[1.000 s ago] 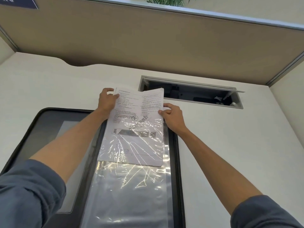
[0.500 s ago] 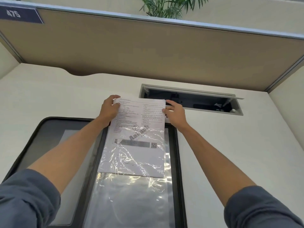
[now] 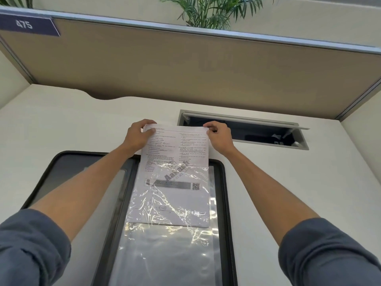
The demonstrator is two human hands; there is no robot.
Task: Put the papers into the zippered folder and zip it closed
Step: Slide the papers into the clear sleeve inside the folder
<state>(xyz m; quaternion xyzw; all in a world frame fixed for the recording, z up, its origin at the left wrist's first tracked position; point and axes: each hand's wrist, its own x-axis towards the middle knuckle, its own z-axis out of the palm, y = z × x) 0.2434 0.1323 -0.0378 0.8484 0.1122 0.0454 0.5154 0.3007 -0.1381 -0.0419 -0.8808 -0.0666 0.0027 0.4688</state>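
A black zippered folder (image 3: 226, 203) lies open flat on the desk, its left half partly under my left forearm. A clear plastic sleeve (image 3: 165, 254) covers its right half. A stack of printed papers (image 3: 175, 162) is partway inside the sleeve: the lower part shows through the plastic, the upper part sticks out past the folder's far edge. My left hand (image 3: 138, 137) pinches the stack's top left corner. My right hand (image 3: 219, 137) holds its top right corner.
A recessed cable tray (image 3: 257, 129) with its lid open sits in the desk just beyond my right hand. A tan partition panel (image 3: 185, 69) closes off the back of the white desk (image 3: 288, 182). A plant stands behind it.
Both hands have shifted from the sides of the stack up to its top corners. The camera tilted, so the folder and papers sit lower in view.
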